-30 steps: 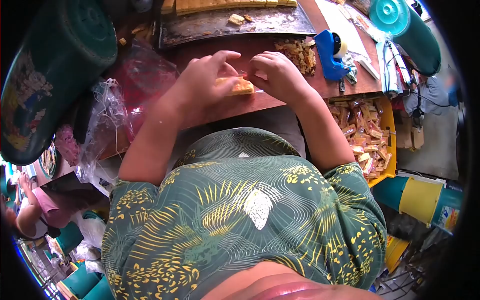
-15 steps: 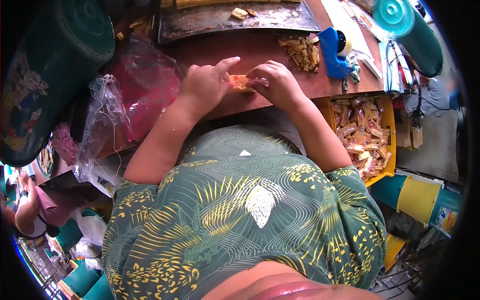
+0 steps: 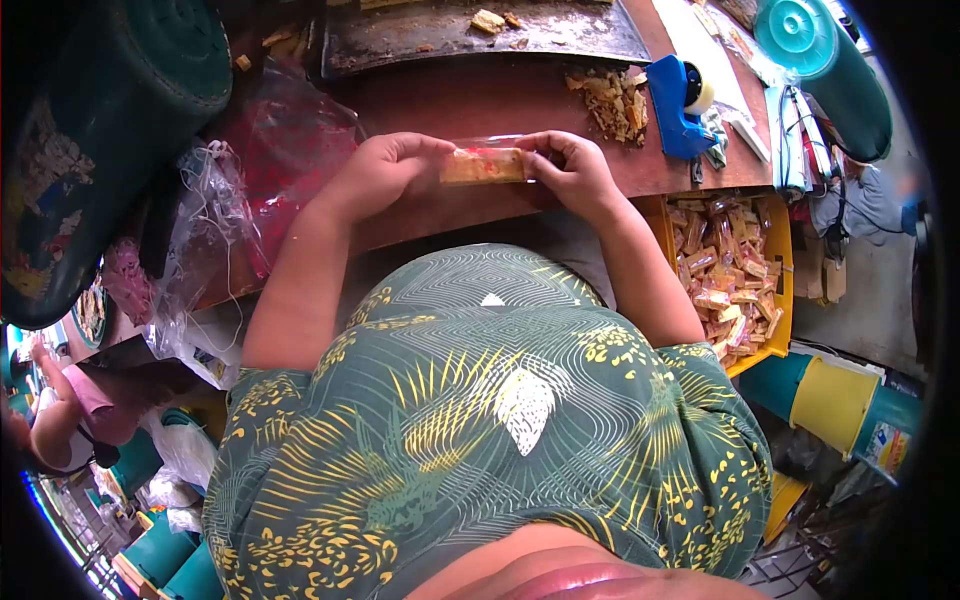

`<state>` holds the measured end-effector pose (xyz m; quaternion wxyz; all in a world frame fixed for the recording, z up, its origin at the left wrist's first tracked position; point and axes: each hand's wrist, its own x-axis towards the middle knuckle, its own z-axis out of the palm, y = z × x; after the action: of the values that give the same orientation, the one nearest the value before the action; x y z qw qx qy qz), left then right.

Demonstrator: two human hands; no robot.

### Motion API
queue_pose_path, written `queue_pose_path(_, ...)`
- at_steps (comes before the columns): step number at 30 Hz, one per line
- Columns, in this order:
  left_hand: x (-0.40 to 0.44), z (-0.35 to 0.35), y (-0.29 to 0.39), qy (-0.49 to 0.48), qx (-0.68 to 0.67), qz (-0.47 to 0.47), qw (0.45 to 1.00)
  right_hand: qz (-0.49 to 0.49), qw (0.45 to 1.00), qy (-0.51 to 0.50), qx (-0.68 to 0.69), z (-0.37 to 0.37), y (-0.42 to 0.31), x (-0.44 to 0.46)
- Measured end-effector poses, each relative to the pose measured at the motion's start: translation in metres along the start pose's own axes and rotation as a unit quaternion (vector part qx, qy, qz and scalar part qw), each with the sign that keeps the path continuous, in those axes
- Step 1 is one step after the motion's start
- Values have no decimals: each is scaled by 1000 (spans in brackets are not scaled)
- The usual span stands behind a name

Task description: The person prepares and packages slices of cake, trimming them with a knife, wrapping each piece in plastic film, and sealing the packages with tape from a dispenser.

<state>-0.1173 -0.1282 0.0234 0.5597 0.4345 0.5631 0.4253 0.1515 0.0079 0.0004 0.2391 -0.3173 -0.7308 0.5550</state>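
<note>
A rectangular yellow-brown pastry in a clear plastic wrapper with red print is held level above the brown table. My left hand pinches the wrapper's left end between thumb and fingers. At the other end, my right hand closes on the right side of the wrapper. To the left of my left hand lies a sheet of red-printed clear plastic. A yellow crate full of wrapped pastries stands below my right forearm.
A dark baking tray with pastry scraps lies at the back. Crumbs sit beside a blue tape dispenser. Green bins flank the table. Another person is at far left.
My hands have moved apart and grip opposite ends of the pastry, so more of it shows. My left index finger, raised before, is now down at the wrapper.
</note>
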Motion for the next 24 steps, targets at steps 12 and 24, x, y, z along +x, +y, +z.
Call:
queue_pose_path(12, -17, 14, 6, 193, 495, 125, 838, -98, 927, 19, -361, -26, -6, -7)
queue_pose_path(24, -34, 44, 10, 159, 608, 145, 764, -174, 860, 34, -479, 3, -21, -37)
